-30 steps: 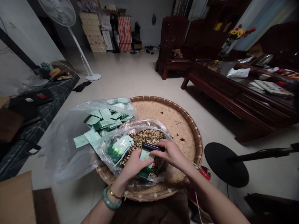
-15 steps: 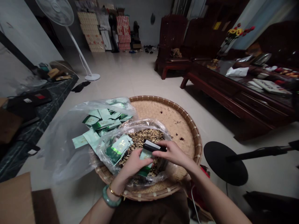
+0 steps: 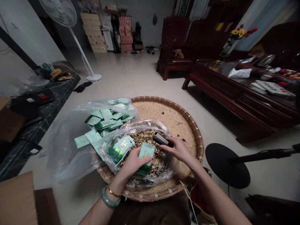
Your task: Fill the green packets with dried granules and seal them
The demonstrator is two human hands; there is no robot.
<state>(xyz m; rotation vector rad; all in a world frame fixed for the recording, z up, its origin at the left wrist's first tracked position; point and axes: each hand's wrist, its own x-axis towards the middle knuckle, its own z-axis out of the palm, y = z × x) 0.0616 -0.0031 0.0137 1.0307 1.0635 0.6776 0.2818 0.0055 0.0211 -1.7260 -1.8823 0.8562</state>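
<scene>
My left hand (image 3: 132,163) pinches a green sachet (image 3: 147,151) near its lower part, holding it over the open plastic bag. My right hand (image 3: 179,149) grips a small black and white hand-held bag sealer (image 3: 162,139), its jaw end pointing left. The sealer is apart from the sachet, just to its upper right. Below both hands, a clear plastic bag (image 3: 172,162) holds a loose mix of dark and pale dried bits (image 3: 145,135). Several green sachets (image 3: 122,144) lie on the mix at its left side.
A round woven bamboo tray (image 3: 199,134) bears the bags. Another plastic bag (image 3: 67,140) at left holds many green sachets (image 3: 106,115). A black round stand base (image 3: 227,165) is at right, a cardboard box (image 3: 18,198) at lower left, and a wooden table (image 3: 225,93) beyond.
My right hand has drawn the sealer away from the sachet's top edge, up and to the right. The sachet in my left hand now shows its upper face.
</scene>
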